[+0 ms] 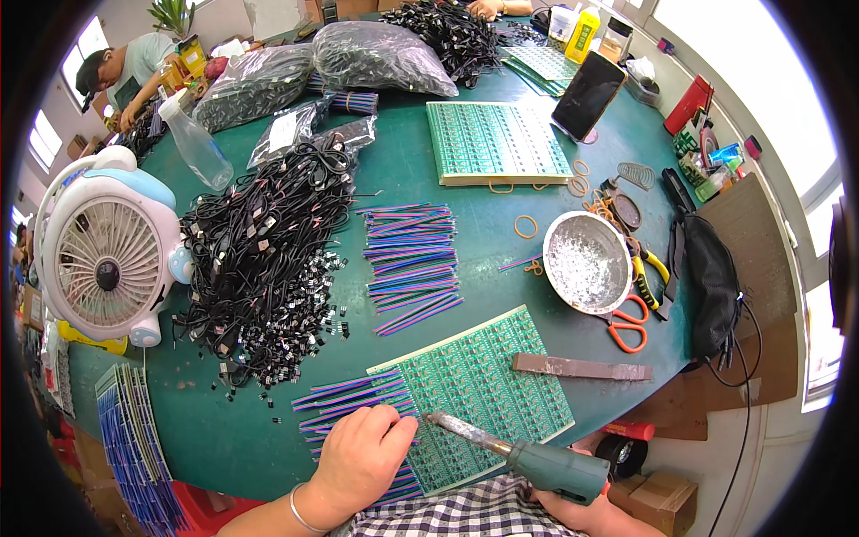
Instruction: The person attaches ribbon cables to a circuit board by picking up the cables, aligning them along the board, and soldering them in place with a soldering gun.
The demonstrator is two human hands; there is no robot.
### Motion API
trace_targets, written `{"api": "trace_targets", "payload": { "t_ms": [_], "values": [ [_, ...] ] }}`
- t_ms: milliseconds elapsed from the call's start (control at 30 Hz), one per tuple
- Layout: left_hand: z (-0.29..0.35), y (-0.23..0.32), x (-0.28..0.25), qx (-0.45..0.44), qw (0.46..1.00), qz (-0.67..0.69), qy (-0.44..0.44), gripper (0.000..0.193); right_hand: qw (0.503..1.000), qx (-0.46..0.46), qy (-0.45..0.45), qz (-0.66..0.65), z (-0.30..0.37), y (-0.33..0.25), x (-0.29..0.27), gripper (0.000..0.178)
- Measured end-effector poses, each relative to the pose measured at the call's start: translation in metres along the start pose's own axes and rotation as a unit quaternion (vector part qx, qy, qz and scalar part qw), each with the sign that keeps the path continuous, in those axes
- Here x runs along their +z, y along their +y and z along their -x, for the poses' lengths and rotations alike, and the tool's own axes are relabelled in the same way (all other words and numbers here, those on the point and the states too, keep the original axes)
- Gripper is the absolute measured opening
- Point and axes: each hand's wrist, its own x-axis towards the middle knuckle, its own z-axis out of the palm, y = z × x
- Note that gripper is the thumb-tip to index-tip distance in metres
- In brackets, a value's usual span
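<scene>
My left hand (362, 456) is closed in a pinch at the left part of a green circuit board panel (501, 358), gripping a thin multicoloured ribbon wire (407, 407) that its fingers mostly hide. More blue, pink and black wires stick out leftward from the panel's left edge, partly under this hand. In my right hand (573, 510) is a soldering iron (559, 470) with a green handle. Its metal tip reaches the board just right of my left fingertips. A brown bar (582, 367) lies across the panel's right side.
Loose wires (412, 259) lie beyond the panel, beside a heap of black cables (268, 242). A fan (107, 268) stands at left. Right are a metal bowl (588, 262), orange-handled scissors (629, 327) and pliers (658, 273). Stacked boards (497, 139) and a phone (589, 94) sit farther back. Another person (134, 76) works far left.
</scene>
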Motion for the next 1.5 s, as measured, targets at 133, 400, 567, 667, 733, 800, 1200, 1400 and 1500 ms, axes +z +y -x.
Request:
{"api": "trace_targets", "payload": {
  "t_ms": [133,400,567,667,733,800,1200,1400,1500],
  "values": [
    [-0.001,0.001,0.0,0.001,1.0,-0.005,0.001,0.022,1.0,-0.003,0.002,0.002,0.003,0.004,-0.002,0.036],
    [-0.001,0.002,-0.001,0.004,1.0,-0.012,-0.001,0.022,1.0,-0.01,-0.002,0.019,0.003,0.008,-0.003,0.04],
    [-0.001,0.002,-0.002,0.004,1.0,-0.012,-0.001,0.022,0.999,-0.026,-0.034,0.016,0.004,0.011,-0.006,0.044],
    [-0.002,0.002,-0.002,0.005,1.0,-0.01,-0.001,0.021,0.998,-0.013,-0.029,0.048,0.007,0.013,-0.006,0.046],
    [-0.002,0.003,-0.002,0.0,1.0,-0.002,0.002,0.025,0.997,-0.045,-0.018,0.061,0.008,0.015,-0.006,0.045],
    [-0.002,0.003,-0.002,-0.002,1.0,0.002,0.006,0.028,0.997,-0.049,-0.017,0.058,0.008,0.015,-0.004,0.045],
    [-0.002,0.005,-0.001,-0.005,1.0,-0.001,0.011,0.032,0.98,-0.105,-0.133,0.107,0.003,0.039,-0.032,0.04],
    [0.008,-0.001,-0.025,-0.046,0.998,0.012,-0.035,0.027,0.996,-0.017,-0.084,-0.014,0.015,0.057,-0.034,0.037],
    [0.02,-0.018,-0.066,-0.102,0.99,0.079,-0.047,0.027,0.997,0.0,-0.073,-0.024,0.015,0.053,-0.037,0.038]
  ]
}}
